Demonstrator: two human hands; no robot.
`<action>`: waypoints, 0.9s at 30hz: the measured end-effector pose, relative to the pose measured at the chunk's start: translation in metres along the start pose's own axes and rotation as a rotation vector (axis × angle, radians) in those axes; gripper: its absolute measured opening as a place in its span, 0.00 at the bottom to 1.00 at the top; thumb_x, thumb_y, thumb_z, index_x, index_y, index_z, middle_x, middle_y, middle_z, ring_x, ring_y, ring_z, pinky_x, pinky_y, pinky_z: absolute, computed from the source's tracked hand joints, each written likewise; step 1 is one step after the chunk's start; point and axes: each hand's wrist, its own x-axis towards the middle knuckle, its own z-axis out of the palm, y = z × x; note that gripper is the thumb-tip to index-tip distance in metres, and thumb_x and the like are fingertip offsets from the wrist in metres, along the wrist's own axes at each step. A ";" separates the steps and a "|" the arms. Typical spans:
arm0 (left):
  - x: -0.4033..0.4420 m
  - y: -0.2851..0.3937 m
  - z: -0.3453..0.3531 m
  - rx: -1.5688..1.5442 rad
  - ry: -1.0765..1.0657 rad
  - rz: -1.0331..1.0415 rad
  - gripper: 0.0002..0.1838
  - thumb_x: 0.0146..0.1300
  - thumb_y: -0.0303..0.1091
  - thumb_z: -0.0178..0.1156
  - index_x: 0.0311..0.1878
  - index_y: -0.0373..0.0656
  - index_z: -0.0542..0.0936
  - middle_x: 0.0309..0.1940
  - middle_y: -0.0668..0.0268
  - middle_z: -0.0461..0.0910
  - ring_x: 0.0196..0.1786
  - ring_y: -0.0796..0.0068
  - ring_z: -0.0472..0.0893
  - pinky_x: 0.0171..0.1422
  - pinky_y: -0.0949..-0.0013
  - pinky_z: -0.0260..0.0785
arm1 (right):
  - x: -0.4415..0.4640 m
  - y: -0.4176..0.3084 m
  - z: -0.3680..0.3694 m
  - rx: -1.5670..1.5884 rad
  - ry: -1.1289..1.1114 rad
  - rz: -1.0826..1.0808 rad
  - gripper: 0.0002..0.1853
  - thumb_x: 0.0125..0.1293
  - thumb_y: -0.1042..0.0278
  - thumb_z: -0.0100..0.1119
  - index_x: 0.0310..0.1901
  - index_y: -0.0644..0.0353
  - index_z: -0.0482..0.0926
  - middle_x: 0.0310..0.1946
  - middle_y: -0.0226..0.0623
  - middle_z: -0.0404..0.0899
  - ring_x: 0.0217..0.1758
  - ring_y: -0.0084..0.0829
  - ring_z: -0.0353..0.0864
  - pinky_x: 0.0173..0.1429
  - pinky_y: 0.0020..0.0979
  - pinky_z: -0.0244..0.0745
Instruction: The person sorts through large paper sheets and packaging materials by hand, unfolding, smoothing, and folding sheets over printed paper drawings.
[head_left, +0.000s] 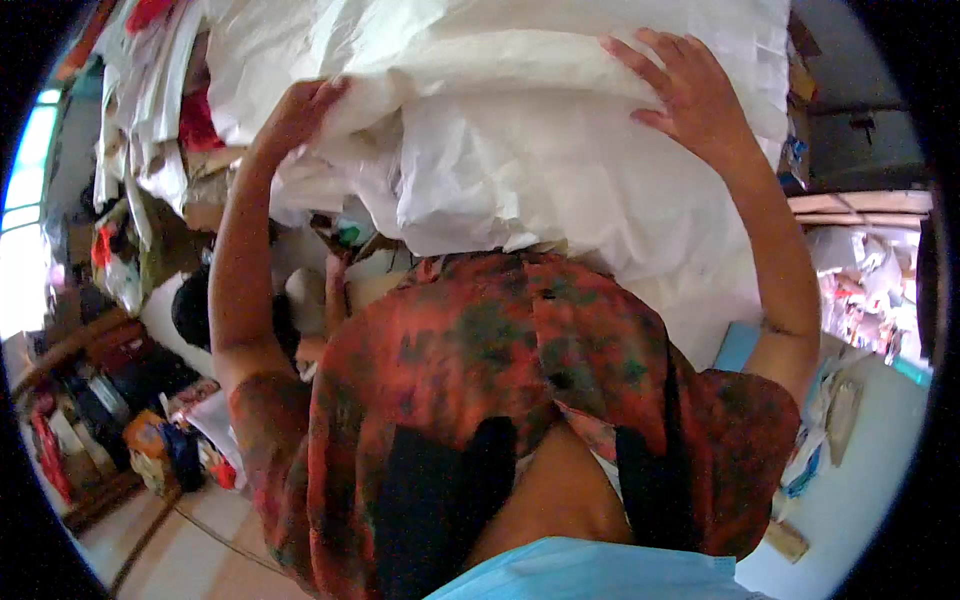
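Observation:
A large white sheet [560, 150], creased and layered, spreads in front of me up to my waist. I cannot tell whether it is paper or fabric. At its left side my left hand [303, 112] is closed, with the fingers bent over a raised fold; part of the grip is hidden. Over the right part of the sheet lies my right hand [690, 95], palm down, its fingers spread and holding nothing. A long soft fold runs across the sheet between both hands.
White strips and red cloth [200, 118] hang at the upper left. Below them stand a dark round object [192, 308] and shelves of mixed items [110, 400]. A pale blue surface [870, 460] with scraps is at the right. Another person's arm [335, 290] shows beside my left side.

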 end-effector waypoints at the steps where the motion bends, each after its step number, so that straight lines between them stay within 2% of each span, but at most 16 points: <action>1: 0.014 -0.015 -0.002 0.116 -0.021 0.011 0.26 0.70 0.52 0.49 0.49 0.36 0.79 0.31 0.62 0.82 0.33 0.79 0.75 0.42 0.66 0.71 | 0.001 -0.006 0.009 -0.065 -0.056 0.018 0.41 0.45 0.73 0.70 0.64 0.41 0.66 0.58 0.33 0.71 0.59 0.40 0.70 0.63 0.40 0.67; 2: 0.035 -0.057 0.009 0.154 0.117 0.365 0.25 0.69 0.53 0.49 0.48 0.38 0.79 0.33 0.57 0.82 0.33 0.74 0.77 0.43 0.63 0.70 | -0.001 0.001 0.022 -0.060 -0.074 0.047 0.39 0.47 0.78 0.67 0.63 0.44 0.68 0.57 0.34 0.74 0.58 0.40 0.73 0.63 0.39 0.69; 3: 0.019 -0.017 0.008 0.139 0.129 0.178 0.24 0.69 0.53 0.50 0.47 0.39 0.80 0.34 0.54 0.82 0.33 0.71 0.78 0.43 0.62 0.70 | -0.004 0.011 0.027 0.019 -0.053 0.053 0.37 0.48 0.78 0.66 0.62 0.45 0.69 0.56 0.34 0.75 0.58 0.40 0.73 0.62 0.38 0.69; 5: 0.013 -0.002 0.020 0.232 0.486 0.402 0.26 0.68 0.55 0.50 0.44 0.39 0.81 0.34 0.54 0.82 0.33 0.64 0.79 0.42 0.61 0.70 | -0.002 0.028 0.034 0.180 -0.020 0.070 0.33 0.50 0.78 0.65 0.61 0.48 0.72 0.54 0.36 0.76 0.57 0.40 0.75 0.62 0.36 0.70; 6: 0.001 0.024 0.028 0.321 0.698 0.505 0.19 0.67 0.47 0.55 0.50 0.42 0.79 0.43 0.56 0.83 0.46 0.55 0.82 0.52 0.61 0.72 | 0.002 0.030 0.026 0.274 -0.072 0.112 0.30 0.52 0.80 0.63 0.59 0.50 0.73 0.53 0.37 0.77 0.56 0.39 0.76 0.61 0.34 0.70; 7: -0.027 0.061 0.020 0.095 0.329 0.280 0.37 0.59 0.45 0.64 0.69 0.48 0.61 0.67 0.55 0.61 0.71 0.53 0.57 0.73 0.53 0.53 | 0.005 0.033 0.015 0.360 -0.129 0.167 0.27 0.54 0.81 0.61 0.58 0.53 0.75 0.52 0.38 0.78 0.55 0.39 0.77 0.61 0.33 0.70; 10: -0.030 0.058 0.044 0.503 0.427 0.591 0.34 0.56 0.36 0.64 0.67 0.47 0.64 0.63 0.55 0.66 0.65 0.53 0.66 0.65 0.55 0.63 | 0.022 0.053 0.002 0.552 -0.442 0.339 0.17 0.64 0.61 0.58 0.53 0.58 0.78 0.47 0.38 0.81 0.48 0.32 0.79 0.56 0.30 0.71; 12: -0.019 0.047 0.054 0.513 0.353 0.620 0.30 0.56 0.30 0.62 0.63 0.45 0.68 0.59 0.53 0.71 0.60 0.52 0.71 0.61 0.58 0.67 | 0.029 0.059 -0.011 0.627 -0.643 0.395 0.28 0.65 0.43 0.54 0.47 0.65 0.80 0.37 0.41 0.82 0.39 0.28 0.78 0.51 0.29 0.71; 15: 0.033 -0.037 0.042 0.622 0.304 0.891 0.19 0.65 0.46 0.57 0.52 0.43 0.80 0.44 0.57 0.83 0.45 0.55 0.82 0.53 0.62 0.72 | 0.025 0.063 -0.018 0.343 -0.513 0.547 0.32 0.64 0.39 0.52 0.39 0.69 0.81 0.31 0.42 0.82 0.37 0.30 0.78 0.49 0.31 0.71; 17: 0.020 0.003 0.020 0.053 -0.014 0.239 0.19 0.66 0.45 0.56 0.51 0.43 0.81 0.43 0.56 0.83 0.44 0.56 0.82 0.53 0.64 0.72 | 0.035 0.083 -0.011 0.389 -0.791 0.526 0.31 0.64 0.39 0.51 0.44 0.66 0.79 0.36 0.40 0.79 0.42 0.31 0.77 0.51 0.31 0.69; 18: 0.018 0.027 0.011 0.177 -0.089 0.078 0.21 0.68 0.47 0.51 0.48 0.40 0.81 0.41 0.53 0.83 0.44 0.57 0.82 0.52 0.65 0.72 | 0.032 0.089 -0.004 0.345 -0.784 0.466 0.27 0.66 0.43 0.51 0.47 0.63 0.77 0.36 0.35 0.76 0.44 0.28 0.74 0.53 0.29 0.67; 20: 0.045 -0.008 0.018 0.292 -0.085 0.181 0.23 0.69 0.51 0.49 0.47 0.39 0.81 0.40 0.50 0.82 0.44 0.56 0.82 0.51 0.63 0.72 | 0.032 0.079 0.004 0.277 -0.482 0.389 0.20 0.66 0.52 0.55 0.49 0.60 0.77 0.40 0.37 0.78 0.46 0.32 0.76 0.52 0.27 0.68; 21: 0.050 -0.009 0.022 0.284 -0.070 0.178 0.25 0.68 0.53 0.49 0.46 0.39 0.81 0.39 0.51 0.82 0.42 0.56 0.82 0.50 0.62 0.71 | 0.054 0.027 -0.042 0.414 -0.512 0.577 0.20 0.65 0.55 0.57 0.53 0.58 0.76 0.52 0.44 0.74 0.58 0.41 0.72 0.60 0.40 0.69; 22: 0.054 -0.009 0.025 0.276 -0.056 0.175 0.26 0.68 0.55 0.49 0.45 0.39 0.82 0.37 0.51 0.82 0.41 0.56 0.82 0.49 0.61 0.71 | 0.028 0.047 -0.002 0.207 -0.027 0.033 0.20 0.64 0.56 0.59 0.53 0.58 0.76 0.48 0.43 0.78 0.52 0.43 0.76 0.59 0.38 0.70; 24: 0.051 -0.009 0.037 0.174 0.093 0.191 0.30 0.67 0.59 0.49 0.44 0.37 0.81 0.35 0.51 0.82 0.39 0.55 0.81 0.50 0.58 0.69 | 0.025 0.022 -0.005 0.142 0.081 -0.053 0.20 0.61 0.61 0.62 0.53 0.57 0.76 0.45 0.42 0.80 0.48 0.42 0.79 0.56 0.37 0.73; 27: 0.021 0.033 0.048 0.362 0.499 0.231 0.27 0.59 0.51 0.61 0.56 0.44 0.77 0.50 0.55 0.79 0.54 0.55 0.77 0.59 0.58 0.68 | 0.007 0.030 0.026 0.050 0.173 -0.122 0.17 0.61 0.62 0.61 0.51 0.58 0.76 0.39 0.39 0.79 0.43 0.37 0.77 0.50 0.31 0.70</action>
